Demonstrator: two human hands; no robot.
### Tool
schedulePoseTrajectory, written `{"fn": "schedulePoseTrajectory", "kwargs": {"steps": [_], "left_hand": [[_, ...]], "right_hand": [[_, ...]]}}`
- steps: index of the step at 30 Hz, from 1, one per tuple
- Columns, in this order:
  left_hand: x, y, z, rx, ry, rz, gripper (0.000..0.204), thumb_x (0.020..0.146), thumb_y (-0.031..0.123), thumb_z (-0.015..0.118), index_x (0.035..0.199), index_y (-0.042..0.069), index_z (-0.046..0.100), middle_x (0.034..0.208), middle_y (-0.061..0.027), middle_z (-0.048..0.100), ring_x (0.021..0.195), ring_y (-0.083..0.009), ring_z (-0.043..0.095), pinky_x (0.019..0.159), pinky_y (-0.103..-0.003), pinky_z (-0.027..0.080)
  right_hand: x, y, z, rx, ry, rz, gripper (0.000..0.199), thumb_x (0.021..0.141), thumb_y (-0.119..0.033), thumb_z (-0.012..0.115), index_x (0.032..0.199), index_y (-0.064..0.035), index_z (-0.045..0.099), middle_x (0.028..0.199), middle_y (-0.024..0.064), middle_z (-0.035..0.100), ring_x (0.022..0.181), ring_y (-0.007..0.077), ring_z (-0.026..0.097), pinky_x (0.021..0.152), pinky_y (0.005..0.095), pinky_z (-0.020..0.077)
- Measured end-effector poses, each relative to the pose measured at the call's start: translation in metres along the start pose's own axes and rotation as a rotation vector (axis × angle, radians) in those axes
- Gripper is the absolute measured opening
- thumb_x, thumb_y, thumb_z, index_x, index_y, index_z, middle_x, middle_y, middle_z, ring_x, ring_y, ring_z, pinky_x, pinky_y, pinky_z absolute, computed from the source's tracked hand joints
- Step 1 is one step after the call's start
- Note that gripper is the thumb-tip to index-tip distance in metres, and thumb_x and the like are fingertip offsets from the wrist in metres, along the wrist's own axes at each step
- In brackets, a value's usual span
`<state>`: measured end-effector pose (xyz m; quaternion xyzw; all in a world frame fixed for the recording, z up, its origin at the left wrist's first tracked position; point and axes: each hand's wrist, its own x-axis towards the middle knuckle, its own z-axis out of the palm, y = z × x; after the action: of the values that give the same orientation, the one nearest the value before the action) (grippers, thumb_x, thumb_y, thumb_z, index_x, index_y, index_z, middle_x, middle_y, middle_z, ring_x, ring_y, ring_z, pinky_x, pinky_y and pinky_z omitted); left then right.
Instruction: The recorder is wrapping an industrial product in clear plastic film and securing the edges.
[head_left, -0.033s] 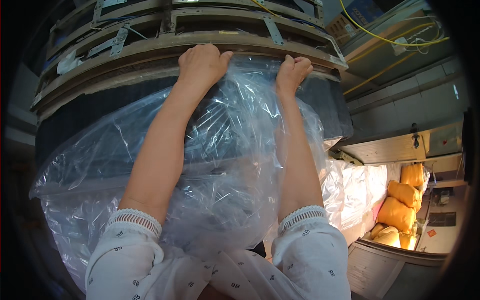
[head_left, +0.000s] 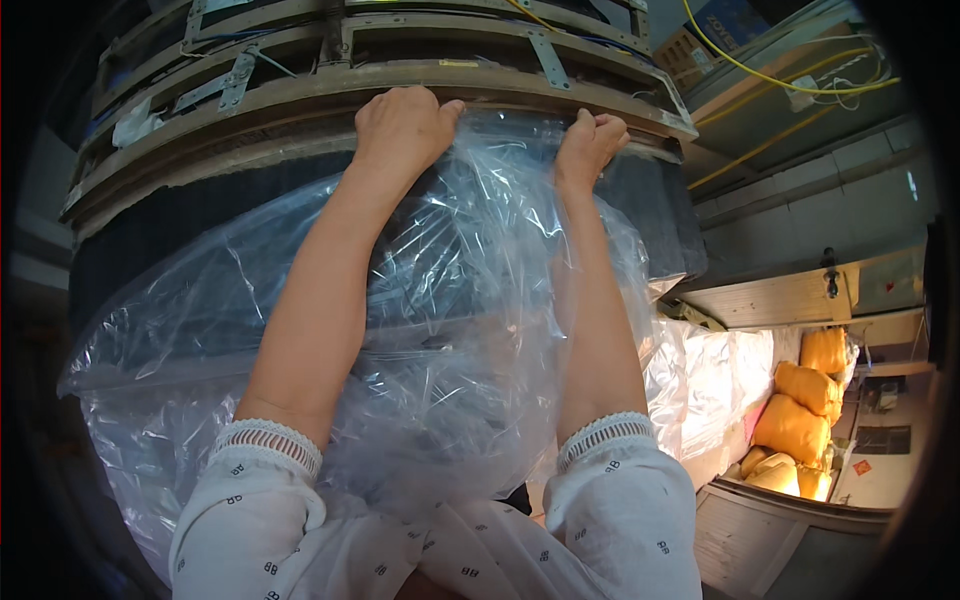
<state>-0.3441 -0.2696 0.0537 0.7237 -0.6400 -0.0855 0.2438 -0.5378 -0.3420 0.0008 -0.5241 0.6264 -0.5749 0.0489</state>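
A clear plastic sheet (head_left: pixel 470 260) hangs in wrinkled folds from a wooden frame (head_left: pixel 290 102) down toward my body. My left hand (head_left: pixel 405 128) is closed on its upper edge, knuckles up against the frame's front rail. To the right, my right hand (head_left: pixel 590 150) holds the same edge, thumb and curled fingers pressed together just below the rail. Between the hands the sheet's top runs along the wood. Behind the plastic hangs a dark cloth (head_left: pixel 200 205), partly showing through. The fingertips of my left hand are hidden.
Metal brackets (head_left: pixel 548 60) are fixed to the frame's slats. Yellow cables (head_left: pixel 790 82) hang at the upper right, near a blue box (head_left: pixel 728 25). Stacked orange bundles (head_left: pixel 795 428) stand at the right, beside shiny plastic-covered material (head_left: pixel 700 375). A white panel (head_left: pixel 750 535) is below.
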Motion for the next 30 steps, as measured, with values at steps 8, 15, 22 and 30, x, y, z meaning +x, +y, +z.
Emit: {"fn": "schedulePoseTrajectory", "kwargs": {"steps": [8, 15, 22, 30], "left_hand": [[0.000, -0.004, 0.007, 0.015, 0.059, -0.002, 0.055, 0.087, 0.045, 0.042, 0.074, -0.002, 0.066, 0.077, -0.0228, 0.062, 0.080, -0.0380, 0.060, 0.075, -0.044, 0.045], [-0.003, 0.001, 0.017, -0.129, 0.156, 0.197, 0.041, 0.087, 0.039, 0.048, 0.080, 0.002, 0.064, 0.069, -0.0140, 0.062, 0.066, -0.0297, 0.060, 0.064, -0.038, 0.045], [-0.065, 0.035, -0.028, -0.734, 0.199, 0.247, 0.027, 0.085, 0.029, 0.058, 0.082, 0.003, 0.061, 0.058, -0.0015, 0.052, 0.055, -0.0087, 0.046, 0.053, -0.024, 0.037], [-0.154, 0.078, -0.048, -0.956, 0.183, 0.369, 0.012, 0.084, 0.013, 0.062, 0.079, 0.002, 0.061, 0.063, 0.0017, 0.051, 0.054, -0.0045, 0.041, 0.049, -0.019, 0.033]], "right_hand": [[0.014, 0.015, 0.001, 0.342, 0.056, 0.185, 0.030, 0.086, -0.024, 0.044, 0.087, 0.0052, 0.043, 0.099, 0.0210, 0.043, 0.094, 0.0306, 0.041, 0.087, 0.0377, 0.0313], [0.023, 0.025, -0.006, 0.628, 0.099, 0.337, 0.033, 0.089, -0.030, 0.043, 0.081, 0.0021, 0.045, 0.085, 0.0109, 0.046, 0.077, 0.0201, 0.045, 0.074, 0.0325, 0.0378], [-0.016, -0.045, -0.132, 0.866, -0.480, 0.354, 0.041, 0.093, -0.042, 0.035, 0.073, -0.0079, 0.047, 0.070, 0.0014, 0.048, 0.060, 0.0101, 0.045, 0.058, 0.0249, 0.0385], [-0.014, -0.100, -0.220, 0.803, -0.776, 0.287, 0.041, 0.089, -0.042, 0.050, 0.104, -0.0047, 0.056, 0.085, 0.0042, 0.058, 0.077, 0.0136, 0.056, 0.073, 0.0283, 0.0454]]}}
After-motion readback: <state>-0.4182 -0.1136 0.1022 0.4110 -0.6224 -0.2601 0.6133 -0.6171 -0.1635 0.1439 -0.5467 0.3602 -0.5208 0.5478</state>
